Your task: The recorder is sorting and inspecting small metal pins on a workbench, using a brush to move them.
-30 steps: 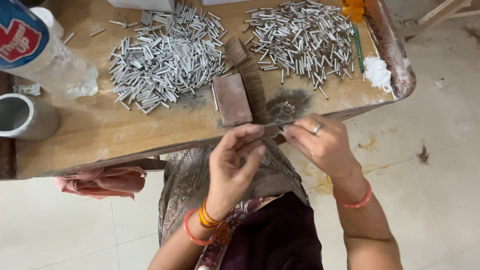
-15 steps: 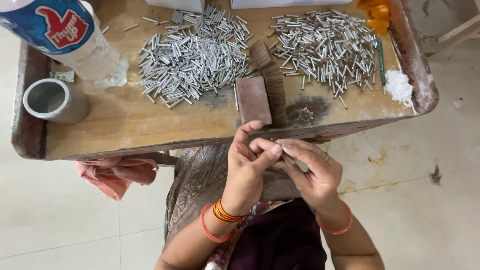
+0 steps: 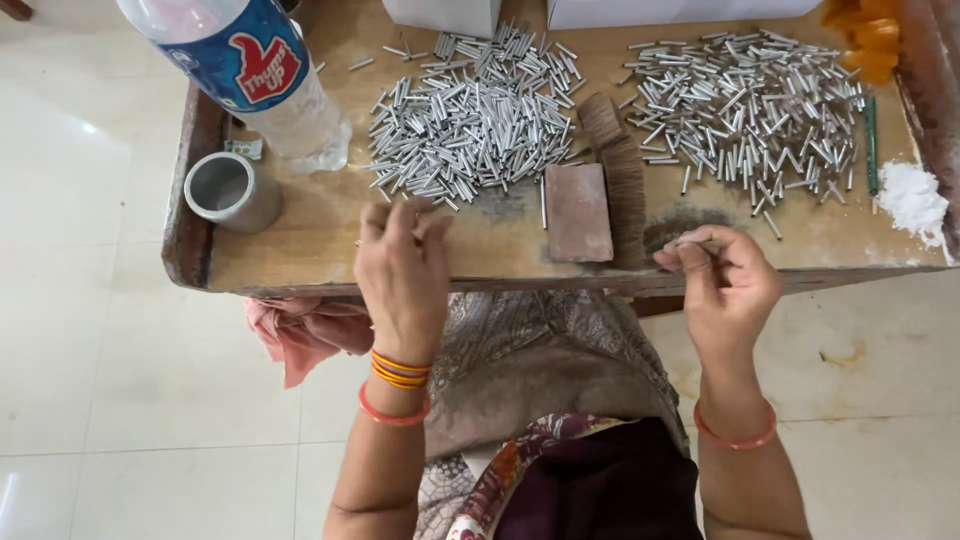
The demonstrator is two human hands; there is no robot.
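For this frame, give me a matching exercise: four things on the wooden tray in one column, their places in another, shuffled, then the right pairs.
Things:
1. clear plastic bottle with blue label
2. small grey metal cup
3. flat reddish-brown rectangular block
4. heap of white powder

Places:
A. far right end of the wooden tray
B. between the two piles of silver tubes
C. top left corner, lying tilted
D. left end, below the bottle

Pairs: 1-C, 2-D, 3-B, 4-A

Bare forearms — orange bangles (both wrists), patterned brown-grey dress, maroon cloth.
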